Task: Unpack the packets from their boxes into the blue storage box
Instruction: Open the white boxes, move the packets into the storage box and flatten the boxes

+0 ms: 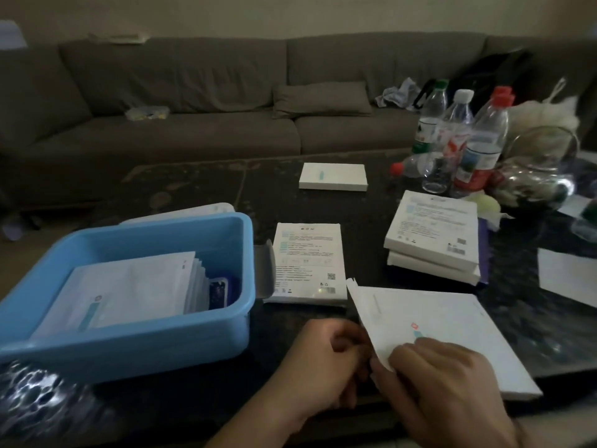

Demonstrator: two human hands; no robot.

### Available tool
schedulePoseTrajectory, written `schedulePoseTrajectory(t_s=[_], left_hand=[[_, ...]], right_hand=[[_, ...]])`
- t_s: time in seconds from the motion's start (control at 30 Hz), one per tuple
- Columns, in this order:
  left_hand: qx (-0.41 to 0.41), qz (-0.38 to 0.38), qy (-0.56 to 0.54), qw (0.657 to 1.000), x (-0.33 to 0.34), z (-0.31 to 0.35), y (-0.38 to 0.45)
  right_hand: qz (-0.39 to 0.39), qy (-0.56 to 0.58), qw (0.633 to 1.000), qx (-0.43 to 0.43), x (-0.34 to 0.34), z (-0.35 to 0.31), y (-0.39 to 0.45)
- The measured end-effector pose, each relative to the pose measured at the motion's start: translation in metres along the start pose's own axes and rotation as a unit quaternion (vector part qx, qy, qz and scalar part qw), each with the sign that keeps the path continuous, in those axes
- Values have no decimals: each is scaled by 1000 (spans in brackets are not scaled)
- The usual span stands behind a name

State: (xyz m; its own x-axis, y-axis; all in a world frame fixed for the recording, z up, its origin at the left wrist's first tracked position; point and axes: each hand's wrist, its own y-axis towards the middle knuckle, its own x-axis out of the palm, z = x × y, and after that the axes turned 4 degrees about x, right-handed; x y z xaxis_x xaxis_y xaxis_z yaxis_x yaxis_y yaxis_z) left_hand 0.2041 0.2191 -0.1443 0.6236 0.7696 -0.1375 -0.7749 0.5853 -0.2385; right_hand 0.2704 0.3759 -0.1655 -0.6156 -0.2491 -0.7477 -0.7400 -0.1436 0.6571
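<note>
Packets: one stack (429, 321) right of blue storage box (135, 344)
Boxes: four white; nearest (308, 263) beside it
Left hand (326, 360): fingers curled at stack's corner
Right hand (442, 379): fingers pinching stack

On the dark surface (200, 185), a blue box (135, 337) sits at nine o'clock, holding a sheaf of white packets (129, 286) stood on edge. Just right of it lies a printed white carton (308, 263). A plain carton (332, 176) lies at twelve o'clock, and two stacked cartons (433, 234) at two o'clock, with bottles (465, 137) behind them. At five o'clock the left hand (326, 357) and right hand (442, 379) pinch the near corner of a stack of packets (452, 321) resting on a white carton. A grey sofa (200, 92) runs along the back.
</note>
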Motion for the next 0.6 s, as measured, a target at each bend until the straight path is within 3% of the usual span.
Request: schedulePoseTrajectory(t_s=[0.1,0.2,0.37,0.6], left_hand=[[0,-4,-30,1000,6,2,6],[-7,13,-6,1000,8,0,11],[51,17,60,997,11,3,14],[16,6,28,999,2,13,5]], right_hand=[[31,12,999,11,-1,-1,-1],[52,23,998,-3,-2,-4,-3],[38,23,999,-8,-2,-5,-6],[49,48,998,12,-7,2,-5]])
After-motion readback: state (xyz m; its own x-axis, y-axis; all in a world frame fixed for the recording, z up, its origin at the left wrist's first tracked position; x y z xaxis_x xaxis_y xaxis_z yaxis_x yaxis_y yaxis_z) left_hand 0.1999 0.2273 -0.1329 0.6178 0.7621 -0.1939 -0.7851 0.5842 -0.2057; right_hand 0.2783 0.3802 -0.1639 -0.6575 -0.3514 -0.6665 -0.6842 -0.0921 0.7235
